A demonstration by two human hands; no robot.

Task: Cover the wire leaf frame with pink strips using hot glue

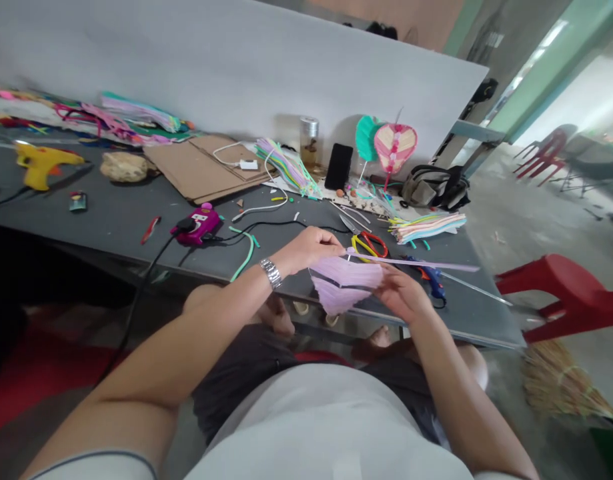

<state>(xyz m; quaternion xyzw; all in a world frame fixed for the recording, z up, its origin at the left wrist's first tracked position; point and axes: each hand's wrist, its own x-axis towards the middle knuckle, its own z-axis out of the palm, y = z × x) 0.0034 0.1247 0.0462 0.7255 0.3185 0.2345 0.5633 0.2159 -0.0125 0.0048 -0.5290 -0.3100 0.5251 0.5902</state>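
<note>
A lilac heart-like fan piece (342,293), built from strips with dark gaps across it, hangs between my hands over the table's front edge. My left hand (319,245), wearing a metal watch at the wrist, pinches at its top left by a small knob. From that knob a long lilac strip (431,264) runs out to the right, over my other hand. My right hand (402,292) has its fingers closed on the fan piece's right edge. Scissors (369,245) with red and yellow handles lie just beyond. To the right rests a blue glue gun (433,279).
A magenta power socket (204,223) with cords sits on the grey table (121,233). Behind are cardboard (186,167), pipe-cleaner bundles (289,167), a phone (339,167), a jar (309,143) and two finished fans (396,148). A yellow glue gun (41,163) lies left; a red chair (561,287) stands right.
</note>
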